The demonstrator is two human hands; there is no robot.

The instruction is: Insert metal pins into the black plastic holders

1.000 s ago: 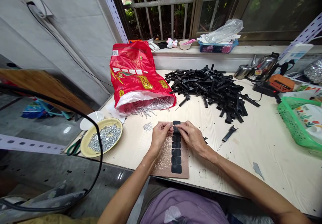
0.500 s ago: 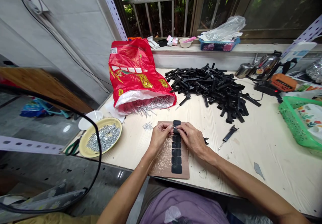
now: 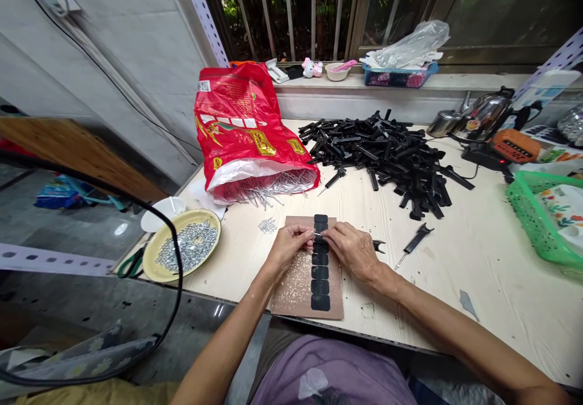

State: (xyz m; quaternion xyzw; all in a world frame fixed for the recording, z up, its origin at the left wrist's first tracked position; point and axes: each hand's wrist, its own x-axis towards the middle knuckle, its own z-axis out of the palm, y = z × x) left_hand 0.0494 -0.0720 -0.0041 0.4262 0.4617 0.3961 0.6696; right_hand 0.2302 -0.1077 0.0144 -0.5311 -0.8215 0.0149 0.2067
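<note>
Over a brown board (image 3: 291,289) with a column of black pads (image 3: 320,286), my two hands meet fingertip to fingertip. My left hand (image 3: 291,246) is closed in a pinch at the end of a thin silvery metal piece (image 3: 317,234); what exactly lies inside its fingertips is hidden. My right hand (image 3: 353,248) is closed around a black forked plastic part (image 3: 378,246), whose fork sticks out to the right and whose middle the fingers cover. A similar forked part with a metal rod (image 3: 414,242) lies on the table farther right.
A red bag (image 3: 246,119) spills metal rods (image 3: 268,192) at the back left. Behind the board lies a heap of black parts (image 3: 378,150). On the left, a yellow plate (image 3: 152,265) holds small metal pieces; a green basket (image 3: 523,211) stands at the right.
The forked end of the black part shows more to the right of my right hand. My hands stay over the board, with small finger shifts; the view has tilted slightly.
</note>
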